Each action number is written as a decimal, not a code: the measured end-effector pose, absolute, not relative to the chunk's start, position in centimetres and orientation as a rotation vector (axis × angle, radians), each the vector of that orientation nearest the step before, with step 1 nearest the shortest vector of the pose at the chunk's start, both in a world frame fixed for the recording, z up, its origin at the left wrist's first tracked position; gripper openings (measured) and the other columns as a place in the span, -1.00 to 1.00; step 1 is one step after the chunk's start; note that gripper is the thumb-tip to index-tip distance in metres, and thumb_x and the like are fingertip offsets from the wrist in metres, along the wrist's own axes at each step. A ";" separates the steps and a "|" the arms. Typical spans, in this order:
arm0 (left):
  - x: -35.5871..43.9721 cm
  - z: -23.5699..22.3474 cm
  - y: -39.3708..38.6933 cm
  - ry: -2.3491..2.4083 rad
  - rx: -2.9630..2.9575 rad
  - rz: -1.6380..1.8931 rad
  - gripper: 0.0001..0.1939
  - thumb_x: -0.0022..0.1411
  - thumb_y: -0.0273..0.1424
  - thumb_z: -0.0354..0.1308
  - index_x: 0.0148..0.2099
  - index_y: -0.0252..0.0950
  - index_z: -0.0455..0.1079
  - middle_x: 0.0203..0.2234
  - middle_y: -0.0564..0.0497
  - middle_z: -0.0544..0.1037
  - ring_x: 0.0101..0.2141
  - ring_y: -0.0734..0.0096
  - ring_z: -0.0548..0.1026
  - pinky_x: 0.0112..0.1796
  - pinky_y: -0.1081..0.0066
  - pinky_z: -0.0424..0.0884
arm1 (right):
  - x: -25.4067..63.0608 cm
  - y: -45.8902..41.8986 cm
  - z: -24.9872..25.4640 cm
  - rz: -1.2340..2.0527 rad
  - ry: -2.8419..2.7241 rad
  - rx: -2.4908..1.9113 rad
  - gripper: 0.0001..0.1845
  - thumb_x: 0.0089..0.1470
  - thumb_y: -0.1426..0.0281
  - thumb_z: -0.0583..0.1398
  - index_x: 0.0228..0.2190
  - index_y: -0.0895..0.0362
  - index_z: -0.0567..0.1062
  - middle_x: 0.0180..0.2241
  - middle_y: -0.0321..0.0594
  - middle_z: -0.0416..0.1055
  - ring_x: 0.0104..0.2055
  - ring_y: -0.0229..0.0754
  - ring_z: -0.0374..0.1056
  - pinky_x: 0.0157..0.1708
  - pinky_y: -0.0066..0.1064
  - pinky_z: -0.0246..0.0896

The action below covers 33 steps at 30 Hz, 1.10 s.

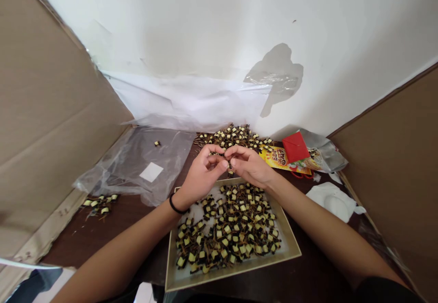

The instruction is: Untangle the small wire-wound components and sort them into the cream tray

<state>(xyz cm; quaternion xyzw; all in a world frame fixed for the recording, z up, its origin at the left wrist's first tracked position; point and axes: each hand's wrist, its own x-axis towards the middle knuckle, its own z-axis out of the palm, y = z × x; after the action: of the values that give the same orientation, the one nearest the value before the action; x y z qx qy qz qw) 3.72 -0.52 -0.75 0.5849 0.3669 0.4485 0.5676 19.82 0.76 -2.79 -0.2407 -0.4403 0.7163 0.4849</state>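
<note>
My left hand [200, 175] and my right hand [255, 168] meet over the far edge of a shallow cream box tray [290, 243]. Thumbs and fingertips of both are pinched around one small wire-leaded coil part [230, 172], black with a pale yellow wrap. Fingers cover most of it, so its exact position in each pinch is partly hidden. Below lie many similar coil parts [236, 227] with thin coppery wires, heaped inside the tray. Just beyond my fingers, another pile of coil parts [236, 134] rests on the dark table.
To the left, a clear plastic bag [137, 157] bears a white square and a lone coil part [157, 143]. More coil parts [99, 204] lie nearby. Snack packets [273, 155], a red envelope [296, 147] and white tissue [330, 201] sit right. Cardboard walls [44, 88] flank the table.
</note>
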 end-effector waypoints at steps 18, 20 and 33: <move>3.6 -1.1 -0.3 0.826 1.435 1.040 -0.67 0.13 -0.28 0.21 -0.17 -0.27 0.16 -0.49 0.08 0.48 -0.42 0.46 0.49 -0.32 0.45 0.35 | 19.6 0.6 -2.7 1.459 -1.313 -0.746 -0.84 -0.09 0.42 0.27 -0.35 0.11 0.48 -0.45 -0.35 0.36 -0.47 -0.35 0.27 -0.42 -0.46 0.22; 3.6 -1.2 -0.3 0.891 1.490 1.091 -0.71 0.13 -0.32 0.20 -0.18 -0.26 0.17 -0.51 0.12 0.45 -0.45 0.50 0.45 -0.36 0.48 0.32 | 19.6 0.6 -2.7 1.201 -1.409 -0.794 -0.81 -0.06 0.45 0.22 -0.30 0.10 0.47 -0.37 -0.30 0.36 -0.39 -0.29 0.29 -0.38 -0.42 0.25; 3.8 -1.7 -0.5 1.189 1.635 1.308 -0.67 0.14 -0.35 0.18 -0.07 -0.22 0.19 -0.50 0.13 0.49 -0.42 0.44 0.50 -0.32 0.46 0.36 | 18.9 -0.7 -2.1 -0.070 -1.781 -0.864 -0.91 0.07 0.50 0.15 -0.39 0.10 0.46 -0.39 -0.17 0.43 -0.27 -0.13 0.34 -0.23 -0.23 0.28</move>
<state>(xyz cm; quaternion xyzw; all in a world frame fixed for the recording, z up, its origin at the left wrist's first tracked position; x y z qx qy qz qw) 3.81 -0.54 -1.66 0.6337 0.4608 0.5072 0.3588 18.88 -0.73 -2.14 -0.3647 -0.7519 -0.0297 0.5484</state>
